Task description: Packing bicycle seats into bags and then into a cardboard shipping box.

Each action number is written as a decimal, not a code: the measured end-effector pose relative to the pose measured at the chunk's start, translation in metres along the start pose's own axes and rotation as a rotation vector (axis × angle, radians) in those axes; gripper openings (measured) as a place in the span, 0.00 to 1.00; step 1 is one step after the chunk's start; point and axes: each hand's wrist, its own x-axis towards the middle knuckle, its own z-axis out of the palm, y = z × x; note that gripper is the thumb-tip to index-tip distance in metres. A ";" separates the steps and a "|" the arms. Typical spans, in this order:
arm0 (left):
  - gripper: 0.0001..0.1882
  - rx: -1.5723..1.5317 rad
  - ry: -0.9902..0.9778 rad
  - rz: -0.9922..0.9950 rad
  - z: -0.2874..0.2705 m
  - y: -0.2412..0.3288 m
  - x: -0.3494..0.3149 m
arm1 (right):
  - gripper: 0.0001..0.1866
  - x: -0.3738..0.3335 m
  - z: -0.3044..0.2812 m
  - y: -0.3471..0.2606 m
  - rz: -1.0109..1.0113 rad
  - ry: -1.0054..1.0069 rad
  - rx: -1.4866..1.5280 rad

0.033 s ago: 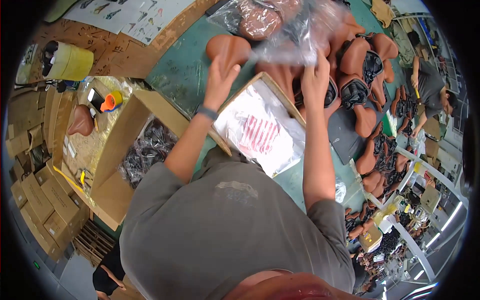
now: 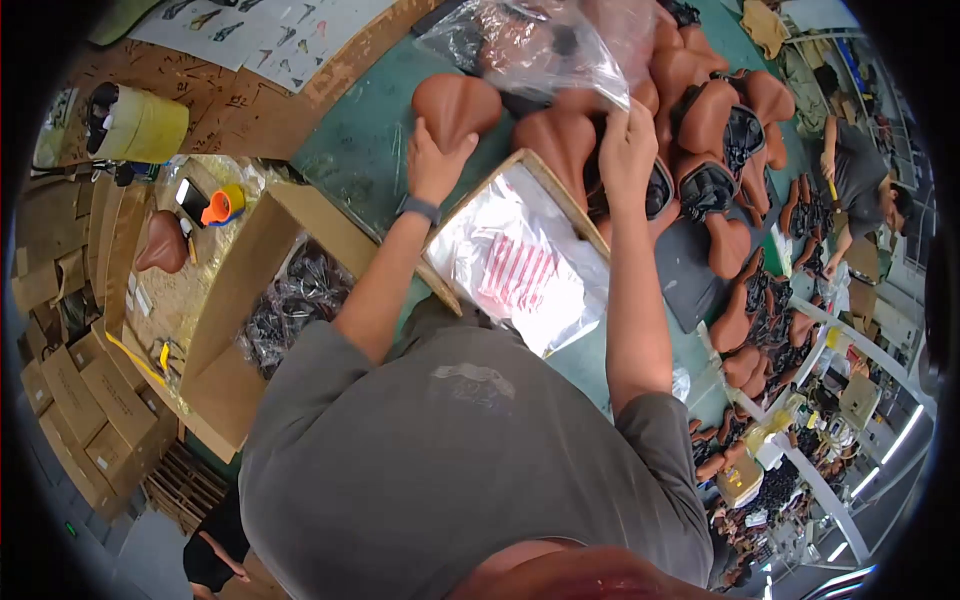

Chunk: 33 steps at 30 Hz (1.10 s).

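A brown bicycle saddle [image 2: 455, 103] stands out on the green bench, its wide end pointing away from me. My left hand [image 2: 436, 165] is closed around its narrow nose. Pinched between the thumb and fingers of my right hand [image 2: 630, 150] is the edge of a clear plastic bag [image 2: 570, 62], which spreads over other saddles at the far side. Between my forearms lies a shallow wooden box [image 2: 566, 192] filled with plastic bags [image 2: 520, 260] bearing red print. Another brown saddle [image 2: 556, 140] sits just beyond the box.
Many brown saddles [image 2: 705, 115] are heaped on the right of the bench. At left stands a cardboard carton [image 2: 235, 310] with plastic-wrapped black items inside. Beyond it are an orange tape roll [image 2: 217, 208], a phone [image 2: 191, 200] and a yellow bin [image 2: 150, 125]. Another person [image 2: 860, 180] works far right.
The plastic bag, blurred and bunched before, now lies smoother, with its edge drawn to a point at my right hand. My left hand keeps the saddle in nearly the same place.
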 end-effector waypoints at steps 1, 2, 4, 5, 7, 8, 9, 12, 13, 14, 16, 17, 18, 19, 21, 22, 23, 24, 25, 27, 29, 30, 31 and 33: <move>0.56 0.522 0.393 -0.274 0.016 -0.041 0.011 | 0.15 0.021 0.009 -0.030 -0.006 -0.079 0.017; 0.56 0.518 0.402 -0.268 0.025 -0.061 0.018 | 0.15 0.022 0.011 -0.057 0.085 -0.107 0.095; 0.65 0.426 0.046 -0.610 0.029 -0.081 0.032 | 0.11 0.007 0.013 -0.075 -0.232 -0.269 0.044; 0.65 0.420 0.056 -0.605 0.027 -0.093 0.036 | 0.07 -0.008 0.016 -0.088 -0.341 -0.226 0.177; 0.54 0.394 0.145 -0.570 0.015 -0.116 0.035 | 0.11 -0.053 0.001 -0.116 -0.097 -0.475 0.425; 0.34 -0.074 -0.052 -0.697 -0.002 -0.116 0.039 | 0.11 -0.082 -0.007 -0.114 0.060 -0.511 0.466; 0.24 -0.543 0.011 -0.705 -0.002 -0.086 0.028 | 0.13 -0.114 -0.019 -0.094 0.257 -0.584 0.476; 0.20 -0.986 -0.193 -0.661 -0.018 0.012 -0.047 | 0.28 -0.196 -0.055 -0.061 0.637 -0.546 0.679; 0.23 -0.957 -0.375 -0.574 -0.024 0.041 -0.073 | 0.36 -0.214 -0.070 -0.063 0.737 -0.447 0.848; 0.26 -0.931 -0.567 -0.487 -0.027 0.067 -0.098 | 0.44 -0.231 -0.086 -0.068 0.832 -0.328 1.010; 0.29 -0.727 -0.954 -0.505 -0.022 0.129 -0.147 | 0.58 -0.253 -0.113 -0.074 0.841 -0.314 1.351; 0.29 -0.635 -1.221 -0.557 -0.014 0.149 -0.164 | 0.59 -0.264 -0.131 -0.079 0.806 -0.319 1.488; 0.29 -0.641 -1.274 -0.567 0.003 0.147 -0.178 | 0.51 -0.272 -0.161 -0.086 0.890 -0.346 1.312; 0.27 -0.503 -1.345 -0.441 0.028 0.141 -0.184 | 0.36 -0.294 -0.174 -0.081 1.033 -0.241 1.291; 0.24 -0.364 -1.396 -0.288 0.078 0.117 -0.196 | 0.25 -0.321 -0.202 -0.080 1.053 -0.082 0.885; 0.22 -0.322 -1.345 -0.189 0.115 0.099 -0.206 | 0.24 -0.347 -0.214 -0.074 1.020 0.090 0.903; 0.22 -0.225 -1.296 0.006 0.150 0.084 -0.216 | 0.25 -0.370 -0.233 -0.072 1.099 0.152 0.838; 0.20 -0.129 -1.244 0.062 0.186 0.063 -0.222 | 0.25 -0.395 -0.246 -0.068 1.170 0.225 0.879; 0.20 0.154 -1.088 0.157 0.228 0.050 -0.232 | 0.25 -0.424 -0.259 -0.064 1.241 0.302 0.913; 0.17 0.419 -0.763 0.250 0.291 0.032 -0.255 | 0.25 -0.502 -0.272 -0.032 1.354 0.348 0.890; 0.17 0.534 -0.516 0.326 0.314 -0.022 -0.274 | 0.24 -0.570 -0.267 0.012 1.463 0.322 0.884; 0.17 0.548 -0.511 0.315 0.314 -0.027 -0.281 | 0.24 -0.610 -0.262 0.035 1.518 0.258 0.781; 0.17 0.559 -0.557 0.198 0.310 -0.032 -0.287 | 0.24 -0.635 -0.260 0.050 1.565 0.185 0.680; 0.17 0.579 -0.604 0.100 0.309 -0.034 -0.295 | 0.24 -0.655 -0.272 0.047 1.562 0.200 0.684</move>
